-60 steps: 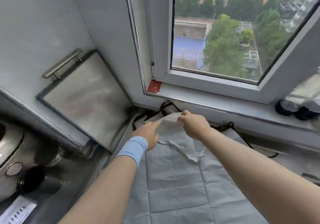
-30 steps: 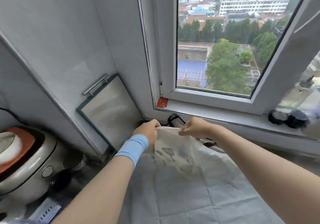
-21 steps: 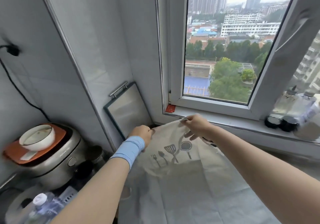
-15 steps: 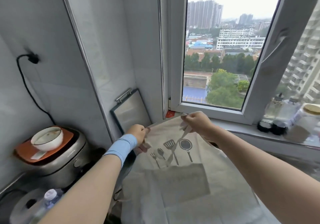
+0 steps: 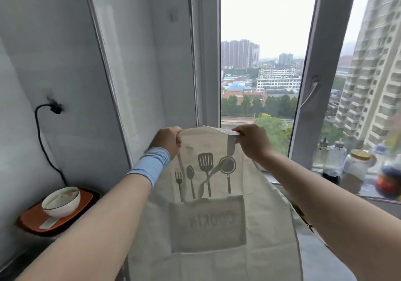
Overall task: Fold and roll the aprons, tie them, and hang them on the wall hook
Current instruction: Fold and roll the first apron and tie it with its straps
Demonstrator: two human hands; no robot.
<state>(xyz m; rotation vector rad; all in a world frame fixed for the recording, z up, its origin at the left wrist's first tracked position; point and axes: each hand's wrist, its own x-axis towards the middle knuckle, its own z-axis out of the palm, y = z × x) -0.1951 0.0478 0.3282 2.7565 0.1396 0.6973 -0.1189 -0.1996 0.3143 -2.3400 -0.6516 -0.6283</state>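
Whereas earlier low, apron (image 5: 217, 257) now hangs raised; left grip (image 5: 167, 140), right grip (image 5: 253, 143) pinch top corners, cloth below.

Beige apron (image 5: 217, 226), utensil print showing through; unfolded, hanging upright before window

Daylight from window (image 5: 260, 52), backlit; edges bowed, right side blurred.
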